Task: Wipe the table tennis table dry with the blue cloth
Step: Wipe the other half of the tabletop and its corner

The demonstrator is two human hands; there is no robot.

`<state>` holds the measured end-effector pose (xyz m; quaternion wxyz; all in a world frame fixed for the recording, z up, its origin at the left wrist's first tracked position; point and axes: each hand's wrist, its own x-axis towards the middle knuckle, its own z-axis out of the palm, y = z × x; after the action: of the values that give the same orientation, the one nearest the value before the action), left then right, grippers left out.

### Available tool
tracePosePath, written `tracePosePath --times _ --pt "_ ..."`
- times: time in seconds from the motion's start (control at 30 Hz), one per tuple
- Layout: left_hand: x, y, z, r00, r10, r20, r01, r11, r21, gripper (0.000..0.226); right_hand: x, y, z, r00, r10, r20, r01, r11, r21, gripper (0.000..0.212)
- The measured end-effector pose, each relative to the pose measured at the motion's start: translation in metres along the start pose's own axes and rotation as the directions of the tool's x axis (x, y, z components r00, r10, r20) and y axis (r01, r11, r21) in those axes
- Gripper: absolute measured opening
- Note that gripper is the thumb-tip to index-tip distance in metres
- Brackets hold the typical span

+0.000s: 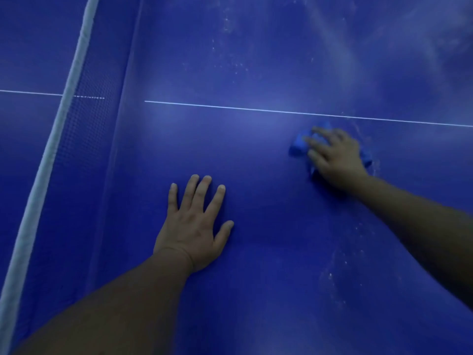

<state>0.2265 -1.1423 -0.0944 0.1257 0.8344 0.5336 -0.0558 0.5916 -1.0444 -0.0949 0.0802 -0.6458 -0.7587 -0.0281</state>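
Note:
The dark blue table tennis table [256,60] fills the view. My right hand [335,157] presses a crumpled blue cloth [298,146] onto the table, just below the thin white centre line [256,108]; the fingers lie spread over the cloth, which shows at both sides of the hand. My left hand [194,224] rests flat on the bare table with fingers spread, to the left of and nearer than the cloth. Pale water droplets and smears show around the cloth and at the far right.
The net [84,98] with its white top band [58,119] runs diagonally down the left side. More wet specks lie on the surface [335,275] below my right forearm and on the far part of the table [230,29].

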Motion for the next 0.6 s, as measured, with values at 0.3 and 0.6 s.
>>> tracePosePath --times 0.3,0.6 --pt "-0.002 -0.001 -0.003 1.0 -0.012 0.006 0.012 1.0 0.0 0.077 -0.093 -0.093 -0.008 0.881 -0.47 0.053 0.46 0.878 0.131 0.036" --pt "-0.001 0.0 -0.006 1.0 -0.01 0.014 0.011 0.999 -0.034 0.075 -0.085 -0.076 -0.002 0.879 -0.475 0.026 0.473 0.878 0.07 0.034"
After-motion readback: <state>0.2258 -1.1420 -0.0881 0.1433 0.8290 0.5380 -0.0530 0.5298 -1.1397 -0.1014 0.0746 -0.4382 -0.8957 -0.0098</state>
